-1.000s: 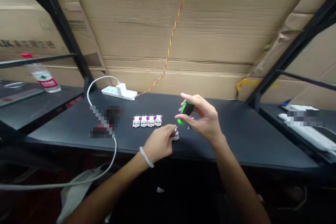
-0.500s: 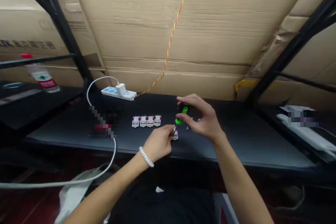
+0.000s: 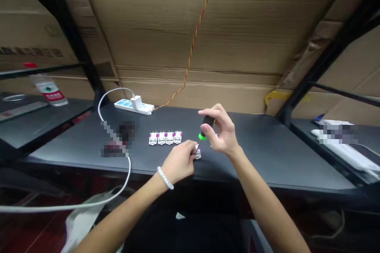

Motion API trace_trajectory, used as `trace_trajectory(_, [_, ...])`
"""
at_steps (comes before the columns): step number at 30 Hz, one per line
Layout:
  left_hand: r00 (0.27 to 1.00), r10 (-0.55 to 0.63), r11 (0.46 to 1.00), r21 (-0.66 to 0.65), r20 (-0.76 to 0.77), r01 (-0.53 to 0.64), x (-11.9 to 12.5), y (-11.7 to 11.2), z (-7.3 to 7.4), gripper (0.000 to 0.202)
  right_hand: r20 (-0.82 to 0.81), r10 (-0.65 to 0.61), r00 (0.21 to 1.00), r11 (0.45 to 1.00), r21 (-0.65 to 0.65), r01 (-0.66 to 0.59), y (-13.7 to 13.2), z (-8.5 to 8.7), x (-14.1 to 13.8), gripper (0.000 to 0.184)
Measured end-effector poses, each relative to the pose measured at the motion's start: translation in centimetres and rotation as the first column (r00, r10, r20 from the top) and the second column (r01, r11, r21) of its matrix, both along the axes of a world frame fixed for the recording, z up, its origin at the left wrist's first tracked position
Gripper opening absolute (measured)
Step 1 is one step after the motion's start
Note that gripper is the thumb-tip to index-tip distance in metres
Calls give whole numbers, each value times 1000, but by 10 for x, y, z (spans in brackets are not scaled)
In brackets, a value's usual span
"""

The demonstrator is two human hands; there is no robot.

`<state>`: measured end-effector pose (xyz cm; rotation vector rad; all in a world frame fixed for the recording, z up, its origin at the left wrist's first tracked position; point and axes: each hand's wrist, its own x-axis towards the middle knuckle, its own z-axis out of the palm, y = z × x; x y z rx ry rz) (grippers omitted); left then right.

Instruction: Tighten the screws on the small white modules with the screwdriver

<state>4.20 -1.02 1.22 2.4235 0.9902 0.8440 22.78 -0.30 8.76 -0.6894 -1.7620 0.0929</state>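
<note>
My left hand (image 3: 181,159) pinches a small white and purple part (image 3: 198,152) on the black tabletop, its fingers covering the part's left side. In my right hand (image 3: 222,130) is a screwdriver (image 3: 208,121) with a black and green handle, gripped between thumb and fingers. Its shaft slants down to the left, and the tip meets the part near my left fingertips; the exact contact point is too small to make out. Just left of my hands lies a row of several similar white and purple parts (image 3: 169,138). Another small white piece (image 3: 215,137) is partly hidden behind my right hand.
A white power strip (image 3: 142,107) with a plugged-in charger lies at the back, its white cable (image 3: 129,172) crossing the left side. A twisted red-yellow wire (image 3: 193,41) hangs before the cardboard (image 3: 243,27). Black metal posts (image 3: 80,43) flank the table. A water bottle (image 3: 52,89) stands left.
My right hand has shifted slightly left and turned around the screwdriver handle, showing more of its black side. My left hand and the part have stayed almost still. The cardboard looks darker.
</note>
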Motion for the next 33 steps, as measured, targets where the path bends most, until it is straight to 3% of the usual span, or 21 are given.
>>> trace_trajectory(4, [1000, 4, 1000, -12, 9, -4, 0, 1, 0, 27, 16, 85, 996, 993, -82, -83, -4, 2, 5, 44])
trace_trajectory(8, [1000, 8, 1000, -26, 6, -7, 0, 1, 0, 26, 14, 149, 989, 969, -199, -143, -7, 7, 6, 44])
trace_trajectory(13, [1000, 11, 1000, -18, -8, -11, 0, 1, 0, 26, -31, 169, 985, 972, -159, -172, -9, 8, -1, 33])
trace_trajectory(16, [1000, 12, 1000, -22, -15, -12, 0, 0, 2, 27, -130, 238, 962, 942, -210, -261, -7, 6, -4, 39])
trace_trajectory(19, [1000, 19, 999, -32, -19, -19, 1, 0, 2, 27, -83, 159, 984, 969, -179, -172, -3, 4, -4, 46])
trace_trajectory(23, [1000, 20, 999, -32, -12, -21, 2, 0, 2, 27, 17, 9, 1000, 999, -40, -8, -2, 3, 0, 42])
trace_trajectory(29, [999, 21, 999, -29, -28, -22, 3, 1, 1, 25, -113, 226, 967, 946, -210, -246, -9, 4, 3, 41])
trace_trajectory(33, [999, 18, 1000, -12, -29, -18, 3, 1, 0, 26, -23, 74, 997, 994, -76, -75, -9, 10, 2, 37])
